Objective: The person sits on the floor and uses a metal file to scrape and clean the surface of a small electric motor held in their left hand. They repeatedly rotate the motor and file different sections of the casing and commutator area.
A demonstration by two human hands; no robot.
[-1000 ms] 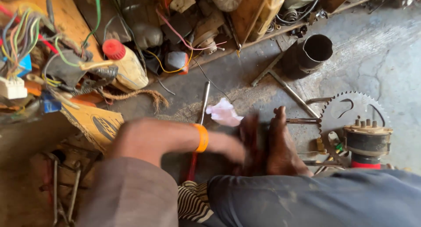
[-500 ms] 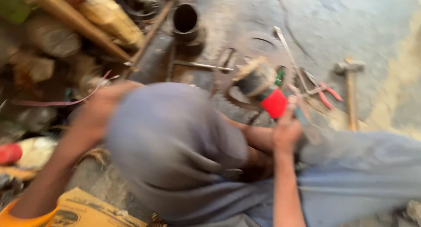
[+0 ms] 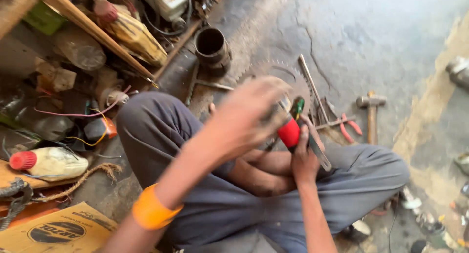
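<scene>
Your right hand (image 3: 305, 157) is clamped round that red-capped part (image 3: 289, 132), left hand (image 3: 249, 113) on top, fingers too blurry to tell.

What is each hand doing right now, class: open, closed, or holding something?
Left hand: blurred, fingers curled over the motor part; grip cannot be told.
Right hand: closed on the motor part with a red end.

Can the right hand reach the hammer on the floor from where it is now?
Probably yes: the hammer lies in the open beside the pliers, nothing covering it. But the right hand holds a red-capped part.
</scene>
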